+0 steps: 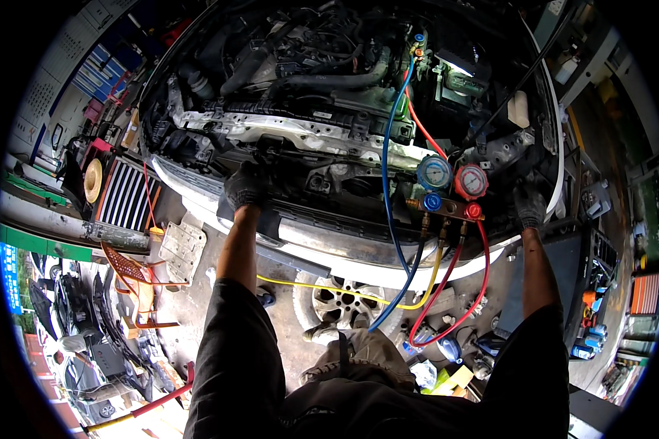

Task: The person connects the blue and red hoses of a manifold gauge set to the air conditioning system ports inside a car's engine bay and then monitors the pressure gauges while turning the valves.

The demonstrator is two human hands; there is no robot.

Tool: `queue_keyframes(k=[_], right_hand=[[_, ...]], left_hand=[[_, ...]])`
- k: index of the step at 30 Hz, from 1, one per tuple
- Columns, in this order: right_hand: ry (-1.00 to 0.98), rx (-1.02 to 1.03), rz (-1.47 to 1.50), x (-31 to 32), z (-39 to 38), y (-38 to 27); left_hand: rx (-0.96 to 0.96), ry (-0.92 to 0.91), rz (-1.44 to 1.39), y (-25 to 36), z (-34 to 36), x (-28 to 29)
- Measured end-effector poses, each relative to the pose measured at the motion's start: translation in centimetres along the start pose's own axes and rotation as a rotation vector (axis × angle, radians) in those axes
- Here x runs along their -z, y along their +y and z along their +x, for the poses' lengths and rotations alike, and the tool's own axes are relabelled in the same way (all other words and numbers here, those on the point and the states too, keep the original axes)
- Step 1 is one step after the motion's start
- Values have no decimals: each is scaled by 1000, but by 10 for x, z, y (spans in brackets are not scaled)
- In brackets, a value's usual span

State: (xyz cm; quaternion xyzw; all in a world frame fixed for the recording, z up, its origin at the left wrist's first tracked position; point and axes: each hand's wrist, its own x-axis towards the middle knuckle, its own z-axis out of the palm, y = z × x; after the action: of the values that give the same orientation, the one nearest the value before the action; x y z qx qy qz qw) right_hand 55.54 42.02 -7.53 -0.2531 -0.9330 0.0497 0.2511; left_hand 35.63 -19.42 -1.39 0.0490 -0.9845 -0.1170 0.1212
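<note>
A car's front bumper (344,245) runs across in front of me, below the exposed metal crossmember (271,130). My left hand (244,187), in a dark glove, is closed over the bumper's upper edge left of centre; its fingertips fade into shadow. Also gloved, my right hand (529,205) grips the same bumper near its right end, with the fingers partly lost in the dark. Between the hands, closer to the right one, hangs a manifold gauge set with a blue gauge (435,173) and a red gauge (471,181).
Blue (385,168), red (486,271) and yellow hoses (322,287) hang from the gauges, some reaching into the engine bay (307,66). A loose wheel (344,296) lies near my feet. An orange chair (135,282) stands left; bottles and parts litter the floor at right.
</note>
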Motion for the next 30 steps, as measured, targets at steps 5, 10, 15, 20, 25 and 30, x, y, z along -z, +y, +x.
queue_keyframes(k=[5, 10, 15, 20, 25, 30], right_hand=[[29, 16, 18, -7, 0, 6], [26, -6, 45, -7, -1, 9], [45, 39, 150, -1, -2, 4], [-20, -22, 106, 4, -1, -3], [10, 2, 102, 1, -2, 3], [-14, -22, 45, 4, -1, -4]], left_hand=[[-8, -10, -5, -4, 2, -1], [1, -12, -3, 0, 0, -1], [-48, 43, -25, -5, 0, -6], [-1, -15, 12, -1, 0, 1], [-8, 2, -48, 3, -2, 2], [-53, 63, -117, -9, -1, -8]])
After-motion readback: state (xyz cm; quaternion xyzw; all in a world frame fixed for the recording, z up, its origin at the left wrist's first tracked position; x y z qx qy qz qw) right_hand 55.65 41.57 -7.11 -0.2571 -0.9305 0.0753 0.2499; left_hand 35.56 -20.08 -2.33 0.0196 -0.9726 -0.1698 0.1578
